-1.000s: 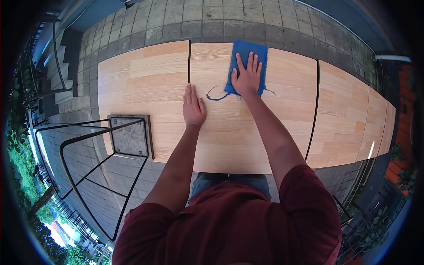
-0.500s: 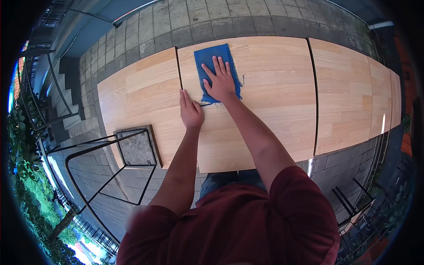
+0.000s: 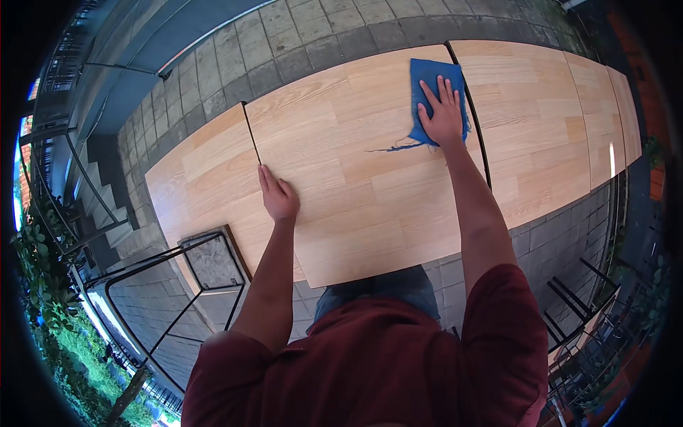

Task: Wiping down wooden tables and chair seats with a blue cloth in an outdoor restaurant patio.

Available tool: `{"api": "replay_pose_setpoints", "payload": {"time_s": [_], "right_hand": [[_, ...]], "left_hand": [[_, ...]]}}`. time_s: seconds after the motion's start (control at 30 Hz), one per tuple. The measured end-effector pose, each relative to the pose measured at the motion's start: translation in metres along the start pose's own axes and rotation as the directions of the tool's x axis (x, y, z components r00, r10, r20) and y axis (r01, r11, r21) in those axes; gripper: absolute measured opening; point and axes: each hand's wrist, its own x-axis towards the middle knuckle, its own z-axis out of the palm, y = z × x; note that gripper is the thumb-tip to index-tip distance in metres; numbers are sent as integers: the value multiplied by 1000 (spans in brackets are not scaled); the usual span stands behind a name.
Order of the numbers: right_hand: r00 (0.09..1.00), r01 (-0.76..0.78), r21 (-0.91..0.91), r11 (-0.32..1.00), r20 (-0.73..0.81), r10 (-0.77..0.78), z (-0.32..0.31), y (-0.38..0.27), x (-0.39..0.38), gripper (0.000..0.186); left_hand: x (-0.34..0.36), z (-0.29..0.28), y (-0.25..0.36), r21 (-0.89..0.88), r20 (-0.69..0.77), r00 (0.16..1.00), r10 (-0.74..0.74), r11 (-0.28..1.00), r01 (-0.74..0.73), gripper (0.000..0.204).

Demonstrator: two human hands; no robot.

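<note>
My right hand (image 3: 444, 122) lies with spread fingers on a blue cloth (image 3: 425, 73), pressing it against the wooden tabletop (image 3: 370, 192). The cloth has frayed edges, and a loose bundle of threads trails from its lower left corner. It sits just left of the dark gap (image 3: 475, 128) between the middle table and the right one. My left hand (image 3: 279, 196) rests on the middle table near its left seam, fingers stretched out toward the far side, with nothing held in it.
An upturned stool (image 3: 213, 263) with black metal legs lies on the left table's near corner. More tables (image 3: 519, 92) continue to the right. Grey paving (image 3: 299, 32) runs beyond the far edge. Dark metal legs (image 3: 573, 302) stand at lower right, and steps (image 3: 103, 178) at far left.
My right hand and the blue cloth have slid right across the middle table, from near its left seam to its right seam. My left hand stays by the left seam.
</note>
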Motion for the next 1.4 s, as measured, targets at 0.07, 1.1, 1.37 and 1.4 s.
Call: {"api": "replay_pose_setpoints", "payload": {"time_s": [0.07,1.1,1.37,1.4], "right_hand": [[1000,3,-15,1000,-3,-3,-9,21,-12,61],[933,268,306,913,154,-326,71,-339,-88,68],[960,205,214,955,148,-239,30,-203,-58,63],[963,198,201,959,145,-229,26,-184,-53,63]], "left_hand": [[-1,1,0,5,-7,1000,-11,1000,11,63],[-91,-21,4,-95,-25,999,-28,995,25,61],[-89,-21,9,29,-21,999,29,999,-28,64],[-89,-21,6,53,-22,1000,22,998,-21,65]]}}
